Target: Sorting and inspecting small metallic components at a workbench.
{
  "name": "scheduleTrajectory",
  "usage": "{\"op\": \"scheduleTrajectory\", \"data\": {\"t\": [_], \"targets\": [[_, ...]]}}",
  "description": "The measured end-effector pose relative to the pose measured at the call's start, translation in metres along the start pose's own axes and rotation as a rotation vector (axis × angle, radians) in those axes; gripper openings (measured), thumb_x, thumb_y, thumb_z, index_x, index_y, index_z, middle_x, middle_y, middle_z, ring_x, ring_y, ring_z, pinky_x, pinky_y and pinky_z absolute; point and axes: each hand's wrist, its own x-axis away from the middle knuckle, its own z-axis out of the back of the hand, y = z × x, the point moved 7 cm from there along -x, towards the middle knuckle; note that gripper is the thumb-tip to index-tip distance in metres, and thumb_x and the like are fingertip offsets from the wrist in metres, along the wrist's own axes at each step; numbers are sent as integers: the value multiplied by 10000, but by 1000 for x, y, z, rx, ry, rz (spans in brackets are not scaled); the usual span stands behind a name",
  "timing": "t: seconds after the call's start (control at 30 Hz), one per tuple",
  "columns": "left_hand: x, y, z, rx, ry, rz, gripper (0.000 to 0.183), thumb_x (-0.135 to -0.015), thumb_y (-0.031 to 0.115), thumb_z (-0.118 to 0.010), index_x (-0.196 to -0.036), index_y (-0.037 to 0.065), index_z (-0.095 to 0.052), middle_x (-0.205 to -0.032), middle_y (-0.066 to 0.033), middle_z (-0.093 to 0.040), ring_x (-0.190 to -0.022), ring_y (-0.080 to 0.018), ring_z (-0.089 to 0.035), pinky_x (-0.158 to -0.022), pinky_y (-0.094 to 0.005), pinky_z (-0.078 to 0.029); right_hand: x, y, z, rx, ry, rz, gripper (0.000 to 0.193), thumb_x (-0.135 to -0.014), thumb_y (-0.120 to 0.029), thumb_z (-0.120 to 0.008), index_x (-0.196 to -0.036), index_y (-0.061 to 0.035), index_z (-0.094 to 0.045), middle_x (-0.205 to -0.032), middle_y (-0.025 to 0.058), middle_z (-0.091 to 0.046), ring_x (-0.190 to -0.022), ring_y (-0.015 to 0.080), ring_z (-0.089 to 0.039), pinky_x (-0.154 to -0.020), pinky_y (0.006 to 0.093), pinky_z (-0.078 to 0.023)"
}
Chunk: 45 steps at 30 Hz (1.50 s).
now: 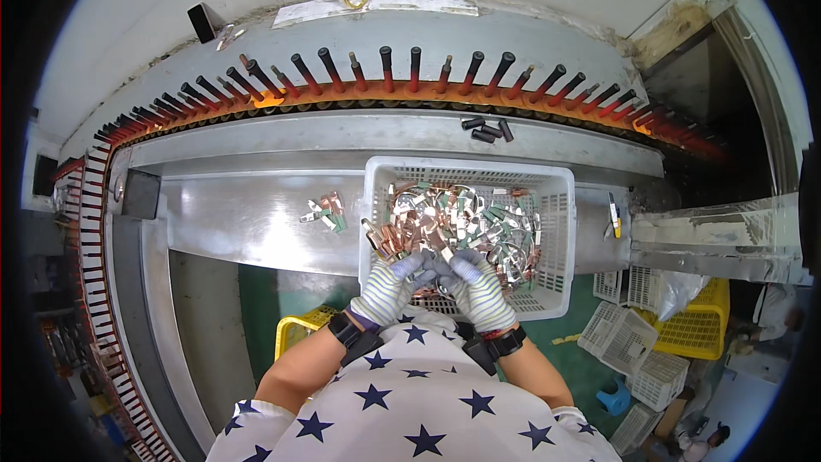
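Observation:
Both my hands wear striped work gloves with grey fingertips and meet over the near side of a white plastic basket (560,244). My left hand (389,284) has its fingers bent and closed; what they hold is hidden. Close beside it, my right hand (481,289) pinches a small copper-coloured piece with a pale end (445,253), which juts up between the two hands. A heap of small copper, white and green parts (492,227) fills the basket in front of my fingers. Several larger copper-coloured pieces (389,240) lie at its left side.
A conveyor (342,96) with upright black-tipped red pins curves behind the bench. Black sleeves (486,131) lie on the ledge. Loose parts (325,211) rest left of the basket, and a yellow-handled cutter (614,216) at its right. Crates (617,335) stand on the floor.

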Motion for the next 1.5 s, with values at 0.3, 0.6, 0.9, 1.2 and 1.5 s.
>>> {"op": "scheduleTrajectory", "data": {"t": [0.3, 0.6, 0.9, 1.2, 1.5], "targets": [[9, -5, 15, 28, -65, -15, 274, -918, 57, -654, -1184, 54, -589, -1048, -69, -673, -976, -216, -644, -924, -414, -531, 23, 2, -20, 590, 64, 77, 220, -929, -148, -662, -1052, 13, -578, -909, 98, -675, -816, 170, -693, -723, 276, -589], [18, -5, 8, 39, -113, -4, 308, -917, 71, -650, -1215, 41, -579, -1083, -100, -682, -999, -234, -660, -898, -448, -539, 30, 12, -23, 611, 71, 118, 169, -931, -125, -665, -998, 15, -597, -867, 91, -673, -762, 138, -674, -672, 256, -568], [22, -5, 2, 6, -138, -29, 358, -938, 87, -622, -1281, 40, -529, -1118, -123, -670, -1010, -250, -660, -830, -444, -571, 33, 11, -30, 609, 48, 57, 198, -942, -161, -657, -1025, 7, -590, -872, 85, -676, -776, 139, -682, -682, 256, -567], [12, -14, -3, -1, -172, 76, 368, -944, 102, -621, -1299, 74, -528, -1152, -109, -656, -1011, -238, -663, -869, -470, -567, 23, 2, -16, 658, 48, 77, 224, -919, -186, -678, -1028, -2, -612, -877, 68, -675, -745, 125, -669, -629, 238, -536], [2, -15, -5, -166, -61, 88, 281, -922, 44, -616, -1181, -6, -519, -1032, -130, -650, -944, -244, -666, -830, -411, -574, -12, 3, -3, 1022, -131, 174, 247, -922, -175, -667, -1044, 28, -599, -919, 82, -651, -810, 151, -653, -710, 288, -565]]}}
